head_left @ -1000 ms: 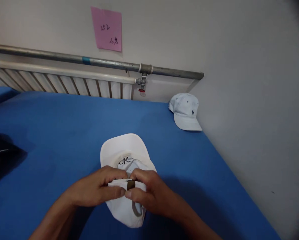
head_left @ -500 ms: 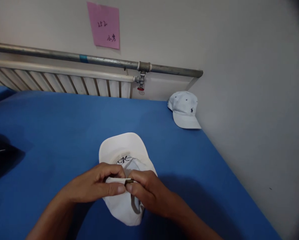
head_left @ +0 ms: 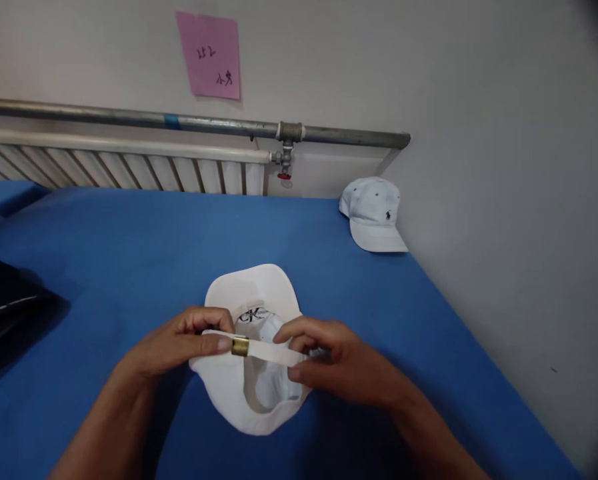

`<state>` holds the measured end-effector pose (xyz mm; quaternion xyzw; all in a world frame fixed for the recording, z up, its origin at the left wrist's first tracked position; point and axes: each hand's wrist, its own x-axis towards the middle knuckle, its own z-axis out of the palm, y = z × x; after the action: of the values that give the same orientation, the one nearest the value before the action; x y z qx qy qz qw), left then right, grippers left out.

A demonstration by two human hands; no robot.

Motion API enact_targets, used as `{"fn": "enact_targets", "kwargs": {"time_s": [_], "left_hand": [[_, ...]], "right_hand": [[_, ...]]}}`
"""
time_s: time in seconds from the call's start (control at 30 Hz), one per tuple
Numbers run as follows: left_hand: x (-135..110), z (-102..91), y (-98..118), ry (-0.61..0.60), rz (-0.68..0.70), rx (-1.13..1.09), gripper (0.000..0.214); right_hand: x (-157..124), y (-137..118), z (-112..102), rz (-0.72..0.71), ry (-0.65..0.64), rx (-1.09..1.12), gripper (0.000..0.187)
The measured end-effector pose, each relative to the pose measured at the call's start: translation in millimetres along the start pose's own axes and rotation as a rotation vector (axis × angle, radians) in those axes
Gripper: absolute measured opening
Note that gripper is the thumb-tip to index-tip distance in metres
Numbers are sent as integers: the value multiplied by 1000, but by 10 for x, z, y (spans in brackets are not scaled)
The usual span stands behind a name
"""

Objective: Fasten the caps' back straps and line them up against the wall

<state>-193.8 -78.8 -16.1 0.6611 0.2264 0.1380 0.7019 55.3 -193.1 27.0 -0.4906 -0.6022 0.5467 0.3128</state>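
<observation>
A white baseball cap (head_left: pixel 251 283) lies on the blue tabletop with its brim pointing away from me and its inside partly showing. Dark "CK" lettering shows by the brim. Across its back opening runs a white strap (head_left: pixel 269 353) with a brass-coloured buckle (head_left: pixel 239 345). My left hand (head_left: pixel 189 340) pinches the strap just left of the buckle, thumb in front and fingers behind. At the strap's right end, my right hand (head_left: pixel 336 353) has its thumb in front and curled fingers behind, with the index finger lifted apart.
Another pale cap (head_left: pixel 373 213) with a small dark emblem sits at the table's far right corner by the wall. Something black (head_left: pixel 9 300) lies at the left edge. Behind the blue table (head_left: pixel 179 227) are a radiator (head_left: pixel 153 172), a metal pipe (head_left: pixel 219 127) and a pink note (head_left: pixel 209 57).
My hands, close together at the buckle before, are now apart. The right hand has moved right along the strap, and the strap is stretched out with the buckle in plain sight.
</observation>
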Motion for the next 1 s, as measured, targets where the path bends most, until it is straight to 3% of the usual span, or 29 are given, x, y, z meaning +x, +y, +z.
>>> {"fn": "enact_targets", "kwargs": {"time_s": [0.13,0.33,0.57,0.67,0.87,1.0], "left_hand": [[-30,-10,-75,74,-2,-106,35],[-33,51,-135,167,61,-320,34],[-2,16,27,-165,-92,-70,28],[5,44,74,-275,-67,58,20],[-6,6,3,-327,157,4,21],[-14,-39,-100,-302,224,-109,22]], "right_hand": [[-34,2,-68,-68,56,4,24],[16,90,-68,-115,160,366,14],[77,133,-29,-161,349,219,6],[121,148,42,-194,443,135,4],[210,239,103,-233,575,88,9],[186,251,86,-261,495,28,15]]}}
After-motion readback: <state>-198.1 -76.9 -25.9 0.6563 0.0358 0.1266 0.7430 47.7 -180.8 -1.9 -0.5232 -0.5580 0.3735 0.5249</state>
